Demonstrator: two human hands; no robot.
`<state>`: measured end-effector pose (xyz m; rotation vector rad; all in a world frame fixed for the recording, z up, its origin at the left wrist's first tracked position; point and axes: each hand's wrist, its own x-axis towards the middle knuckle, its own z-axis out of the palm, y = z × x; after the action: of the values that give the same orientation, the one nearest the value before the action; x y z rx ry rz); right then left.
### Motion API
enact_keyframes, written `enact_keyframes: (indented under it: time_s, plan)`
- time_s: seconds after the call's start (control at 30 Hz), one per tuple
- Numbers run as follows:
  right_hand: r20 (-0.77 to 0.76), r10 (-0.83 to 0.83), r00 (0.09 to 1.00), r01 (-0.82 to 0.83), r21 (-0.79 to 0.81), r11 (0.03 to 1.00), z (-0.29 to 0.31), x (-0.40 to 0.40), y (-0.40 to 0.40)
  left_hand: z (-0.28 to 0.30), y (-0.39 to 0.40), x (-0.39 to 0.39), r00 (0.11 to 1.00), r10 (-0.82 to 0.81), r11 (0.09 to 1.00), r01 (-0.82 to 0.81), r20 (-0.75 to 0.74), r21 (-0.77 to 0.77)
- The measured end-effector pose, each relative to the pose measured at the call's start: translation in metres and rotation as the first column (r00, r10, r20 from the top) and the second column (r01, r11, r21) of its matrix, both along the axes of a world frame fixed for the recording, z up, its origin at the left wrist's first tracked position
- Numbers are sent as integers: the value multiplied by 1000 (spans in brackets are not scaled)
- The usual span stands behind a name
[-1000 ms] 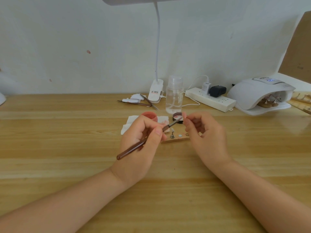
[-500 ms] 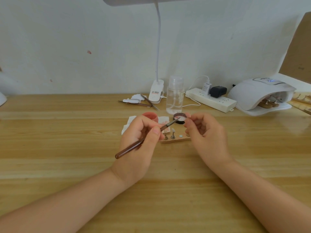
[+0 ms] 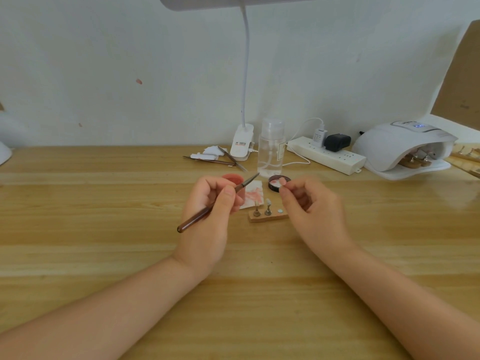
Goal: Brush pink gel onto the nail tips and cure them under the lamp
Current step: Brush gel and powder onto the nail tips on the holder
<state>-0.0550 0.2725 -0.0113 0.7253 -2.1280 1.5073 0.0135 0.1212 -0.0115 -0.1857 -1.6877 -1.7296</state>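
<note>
My left hand (image 3: pixel 211 214) grips a brown gel brush (image 3: pixel 207 210), its bristle end raised toward the clear bottle. My right hand (image 3: pixel 309 206) pinches a small pink-coated nail tip (image 3: pixel 281 182) on its stand between thumb and forefinger, just over the black-rimmed gel pot (image 3: pixel 275 183). Between my hands lies a wooden holder block (image 3: pixel 267 217) with two nail tips (image 3: pixel 262 205) standing on pins and a bare metal dot. A pink jar (image 3: pixel 233 181) sits partly hidden behind my left hand. The white curing lamp (image 3: pixel 400 149) stands at the far right with a wooden holder inside.
A pink-stained tissue (image 3: pixel 253 194) lies behind the block. A clear bottle (image 3: pixel 271 149), the desk lamp's clip base (image 3: pixel 242 142), tweezers (image 3: pixel 215 161) and a power strip (image 3: pixel 326 154) line the back of the wooden table (image 3: pixel 104 229). More wooden strips (image 3: pixel 465 158) lie at the far right edge.
My left hand has drawn the brush back from the nail tip, bristles swinging up and left. My right hand has shifted slightly right with the tip, uncovering the holder block.
</note>
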Motion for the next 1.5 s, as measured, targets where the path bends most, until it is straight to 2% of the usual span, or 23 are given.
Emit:
enact_keyframes:
  time_s: [0.13,0.4,0.77,0.93,1.03,1.3,1.5]
  plan:
    - [70,-103,992,84,229,970,-7,-8,-3,0,1,1,1000,-10,1000,10,3,5]
    - [90,-256,963,185,470,863,-6,-13,-2,1,2,2,999,18,1000,-18,37,-12]
    - [103,-315,944,200,579,790,-5,-13,2,6,5,4,998,10,1000,-11,60,22]
    - [-51,-343,938,283,683,673,-4,-8,0,6,5,4,998,12,1000,-13,57,25]
    - [-125,-307,944,308,672,673,-4,-5,-1,6,4,3,998,13,1000,-14,62,27]
    - [-135,-208,969,242,699,673,-4,-3,-8,6,5,2,997,11,999,-14,71,30]
    - [-186,-145,972,236,765,600,-4,-1,-8,4,4,2,997,26,999,-28,69,26]
